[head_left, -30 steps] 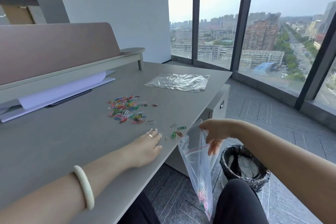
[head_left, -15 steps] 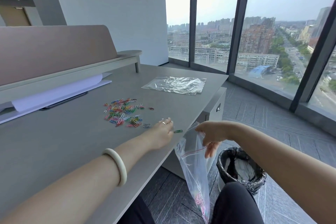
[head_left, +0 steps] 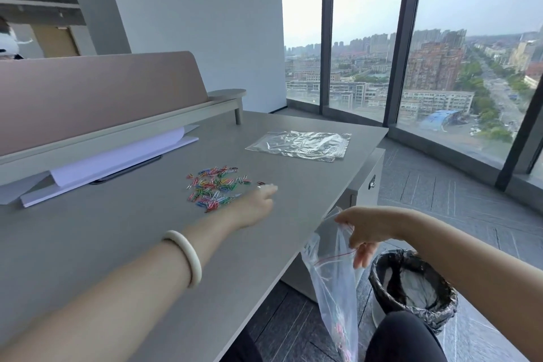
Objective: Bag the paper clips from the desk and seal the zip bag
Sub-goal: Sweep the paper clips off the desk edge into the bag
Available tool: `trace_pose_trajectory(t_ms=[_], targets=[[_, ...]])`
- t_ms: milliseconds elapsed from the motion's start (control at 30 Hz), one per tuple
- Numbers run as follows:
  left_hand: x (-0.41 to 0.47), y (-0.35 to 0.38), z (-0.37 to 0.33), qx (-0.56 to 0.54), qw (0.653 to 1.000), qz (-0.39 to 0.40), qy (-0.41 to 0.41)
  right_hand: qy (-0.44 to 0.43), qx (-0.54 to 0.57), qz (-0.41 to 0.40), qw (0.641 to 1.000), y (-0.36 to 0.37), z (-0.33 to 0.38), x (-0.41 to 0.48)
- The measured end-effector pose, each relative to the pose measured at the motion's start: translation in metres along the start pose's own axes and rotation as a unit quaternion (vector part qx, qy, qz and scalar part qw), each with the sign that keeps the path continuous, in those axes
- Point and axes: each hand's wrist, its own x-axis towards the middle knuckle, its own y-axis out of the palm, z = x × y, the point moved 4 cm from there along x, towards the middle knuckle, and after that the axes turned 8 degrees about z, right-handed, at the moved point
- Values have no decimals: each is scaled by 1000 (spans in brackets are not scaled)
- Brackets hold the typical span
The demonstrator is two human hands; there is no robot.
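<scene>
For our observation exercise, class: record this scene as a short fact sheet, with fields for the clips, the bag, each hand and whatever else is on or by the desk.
Clips: coloured pile, loose on the desk
Bag: mouth open, hangs below the desk edge, a few clips at its bottom
Right hand: pinches the bag's mouth
Left hand: stretched out beside the pile, holds nothing
Also on desk: spare bags, paper
Floor: lined bin beside the bag
</scene>
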Motion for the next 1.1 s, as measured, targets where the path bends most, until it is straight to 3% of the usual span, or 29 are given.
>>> trace_pose_trajectory(t_ms=[100,200,433,600,833,1100], targets=[[18,-54,72,80,980,-89,-161,1,-24,5,1000,1,4,-2],[28,-66,119,128,958,-29,-255,0,-36,9,999,0,8,0],[39,-27,99,62,976,-50,-204,-5,-30,3,1000,-4,16,1],[31,-6,73,-68,981,-30,-182,9,-29,1,1000,-1,12,7],[27,28,23,-56,992,45,-106,7,14,-11,1000,4,18,2],[20,51,-14,-80,995,49,-45,16,20,-4,1000,2,12,9]])
